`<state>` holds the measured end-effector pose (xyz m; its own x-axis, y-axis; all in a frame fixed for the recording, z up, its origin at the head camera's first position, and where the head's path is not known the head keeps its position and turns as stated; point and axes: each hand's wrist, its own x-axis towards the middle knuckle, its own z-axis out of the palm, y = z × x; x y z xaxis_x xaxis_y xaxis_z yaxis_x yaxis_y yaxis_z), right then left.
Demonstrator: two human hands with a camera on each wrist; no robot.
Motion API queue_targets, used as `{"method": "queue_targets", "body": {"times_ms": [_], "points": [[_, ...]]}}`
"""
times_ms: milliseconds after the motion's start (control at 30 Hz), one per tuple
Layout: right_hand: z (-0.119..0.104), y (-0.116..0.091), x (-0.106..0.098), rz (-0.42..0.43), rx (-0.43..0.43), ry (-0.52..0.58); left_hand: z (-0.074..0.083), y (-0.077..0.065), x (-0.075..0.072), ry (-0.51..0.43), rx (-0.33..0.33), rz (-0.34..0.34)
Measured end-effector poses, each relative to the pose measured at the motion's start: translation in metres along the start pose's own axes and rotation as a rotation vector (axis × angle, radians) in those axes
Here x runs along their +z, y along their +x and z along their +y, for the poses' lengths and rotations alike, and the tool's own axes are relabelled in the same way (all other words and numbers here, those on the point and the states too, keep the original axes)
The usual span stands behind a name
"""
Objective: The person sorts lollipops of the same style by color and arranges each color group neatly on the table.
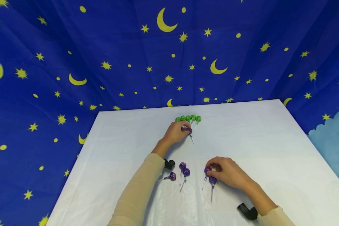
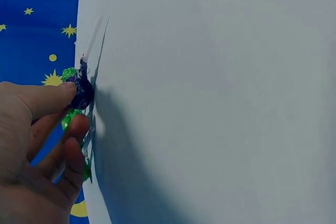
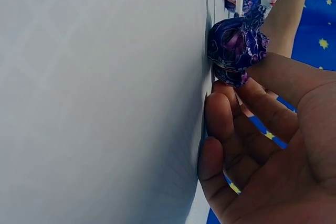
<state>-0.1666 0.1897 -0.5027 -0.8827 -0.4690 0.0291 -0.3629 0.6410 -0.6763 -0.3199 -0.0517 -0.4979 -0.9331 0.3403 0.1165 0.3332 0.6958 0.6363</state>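
Note:
My left hand (image 1: 176,131) pinches a purple-wrapped lollipop (image 1: 189,130) by its head between thumb and fingers, its white stick pointing towards me. Just beyond that hand lies a row of several green lollipops (image 1: 193,117), partly hidden by it. In the left wrist view the held purple lollipop (image 2: 81,92) overlaps the green ones. Nearer to me, my right hand (image 1: 228,171) holds a purple lollipop (image 1: 207,169) at its head, with thumb and fingertips around it. A second purple lollipop (image 1: 212,180) lies right beside the thumb; in the right wrist view it (image 3: 236,43) partly covers the pinched one.
Between the arms lie three more purple lollipops: an upper one (image 1: 182,166), one beside it (image 1: 186,172), and one lying sideways (image 1: 172,176) near the left sleeve. The white table (image 1: 257,131) ends at a blue curtain (image 1: 158,47) with yellow moons and stars.

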Motion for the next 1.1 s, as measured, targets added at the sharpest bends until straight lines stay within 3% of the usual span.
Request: {"method": "queue_targets", "body": {"times_ms": [600,867,1100], "points": [[-0.001,0.001,-0.001,-0.014,0.017,0.005,-0.002,-0.016,-0.011,-0.076,0.008,0.049],[-0.002,-0.002,-0.003,-0.024,0.000,0.011,0.007,-0.032,-0.025,-0.171,0.073,-0.032],[-0.004,-0.001,-0.003,-0.022,-0.013,0.013,0.006,-0.043,-0.034,-0.157,0.096,-0.076]]}}
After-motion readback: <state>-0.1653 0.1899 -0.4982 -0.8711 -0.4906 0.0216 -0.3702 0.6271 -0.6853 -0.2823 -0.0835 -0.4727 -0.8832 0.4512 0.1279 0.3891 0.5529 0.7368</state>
